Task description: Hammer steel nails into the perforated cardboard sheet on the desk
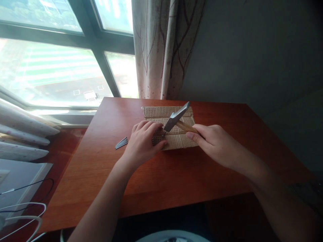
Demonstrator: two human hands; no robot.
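My right hand (214, 143) is wrapped round the wooden handle of a hammer (185, 127). The hammer's metal head is tilted, one end low over a beige pad (174, 143) and the other pointing up and away. Rows of small dark holes cover much of the pad, which lies on the table. My left hand (143, 139) rests at the pad's left side, thumb and fingers apart and curved. A small dark nail-like thing shows near the hammer head, too small to make out. Several loose nails (121, 143) lie left of my left hand.
The reddish-brown wooden table (176, 181) carries all of this. Behind it hang a patterned curtain (156, 50) and a window (63, 67). White and dark cables (25, 215) run at the lower left. A pale round object (171, 237) shows at the bottom edge.
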